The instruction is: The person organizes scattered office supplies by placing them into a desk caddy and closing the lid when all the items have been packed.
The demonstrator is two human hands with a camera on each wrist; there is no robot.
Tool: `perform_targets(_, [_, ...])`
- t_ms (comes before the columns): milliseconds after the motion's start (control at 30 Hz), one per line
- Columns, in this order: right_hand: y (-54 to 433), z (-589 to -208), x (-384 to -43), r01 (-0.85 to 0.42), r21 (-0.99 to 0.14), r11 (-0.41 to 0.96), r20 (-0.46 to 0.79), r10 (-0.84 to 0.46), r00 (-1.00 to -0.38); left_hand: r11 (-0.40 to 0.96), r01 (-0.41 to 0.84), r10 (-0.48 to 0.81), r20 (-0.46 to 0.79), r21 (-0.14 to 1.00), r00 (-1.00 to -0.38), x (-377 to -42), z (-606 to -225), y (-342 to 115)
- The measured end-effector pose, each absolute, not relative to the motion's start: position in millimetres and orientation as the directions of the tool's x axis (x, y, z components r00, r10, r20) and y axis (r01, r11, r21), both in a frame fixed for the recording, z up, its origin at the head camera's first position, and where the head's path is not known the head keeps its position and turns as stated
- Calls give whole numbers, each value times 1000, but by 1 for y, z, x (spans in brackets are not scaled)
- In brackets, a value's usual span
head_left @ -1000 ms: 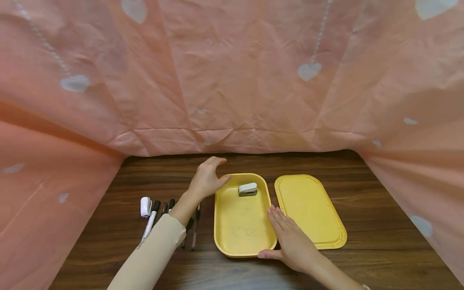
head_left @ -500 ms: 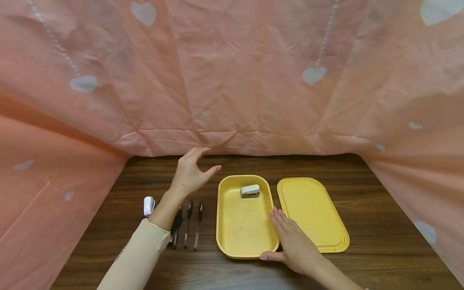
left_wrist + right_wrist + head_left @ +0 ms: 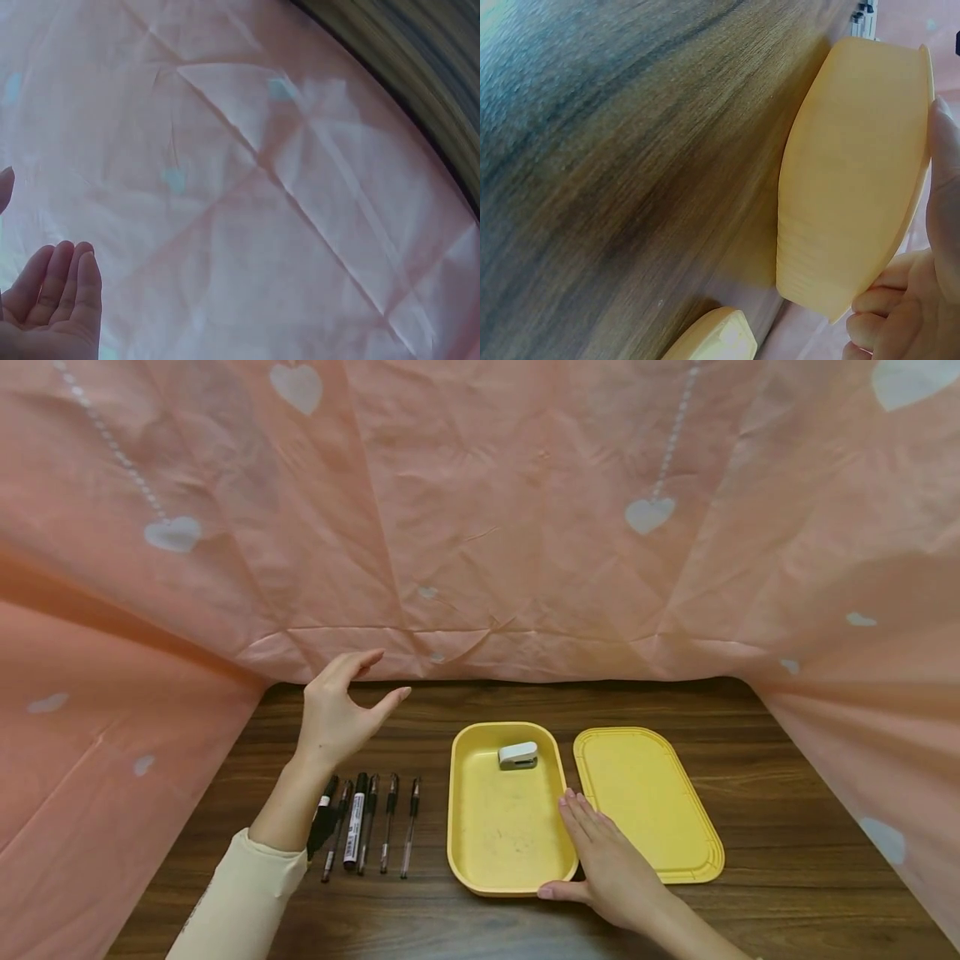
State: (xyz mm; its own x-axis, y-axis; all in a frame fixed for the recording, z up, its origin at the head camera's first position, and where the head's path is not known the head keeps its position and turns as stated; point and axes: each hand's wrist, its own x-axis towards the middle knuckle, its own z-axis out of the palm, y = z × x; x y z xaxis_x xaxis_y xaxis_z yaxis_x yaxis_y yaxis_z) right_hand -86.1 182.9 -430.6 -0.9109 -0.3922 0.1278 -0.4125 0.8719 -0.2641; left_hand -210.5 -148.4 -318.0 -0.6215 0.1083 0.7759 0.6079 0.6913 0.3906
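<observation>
So, two hands, two roles. The right hand (image 3: 603,860) lies along the right side of the yellow tray (image 3: 480,814), fingers nearly straight against the wall, thumb at the near corner. Contact, not a pinch. Reads as a brace, so the tray can't slide on the wood table (image 3: 795,843). Right wrist view agrees: tray base down on the wood, digits along the rim.

The left hand (image 3: 333,714) is raised left of the tray; in the head view it shows past the far ends of the row of pens (image 3: 355,822). Thumb and fingers spread in a wide C, nothing between them; left wrist view shows no object in the palm either. Height above the table: can't tell.

Tray sits between pens and yellow lid (image 3: 648,802), presumably to have both within easy reach. The white stapler (image 3: 517,755) is inside at the far end, toward the right; tucked there, it leaves most of the tray floor bare.

Pens lie roughly parallel with gaps, likely so each can be taken without snagging its neighbour. Left forearm hides some of that side, so no count. Lid is flat just right of the tray, apart from it, probably parked there to leave the mouth uncovered
</observation>
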Motion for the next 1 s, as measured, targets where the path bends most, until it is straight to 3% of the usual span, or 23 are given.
perform_targets(267, [181,-430,-86,-412,-256,875,131,-390,-911,724,576,64,795,380,-604,-203,-318,-174])
perform_targets(567, [182,-431,-86,-413,-248,877,139,-389,-911,737,514,-86,815,439,-574,-198,-321,-209])
perform_targets(1000, [183,-429,-86,-411,-256,875,131,-390,-911,762,291,-278,698,579,-660,-193,-355,-260])
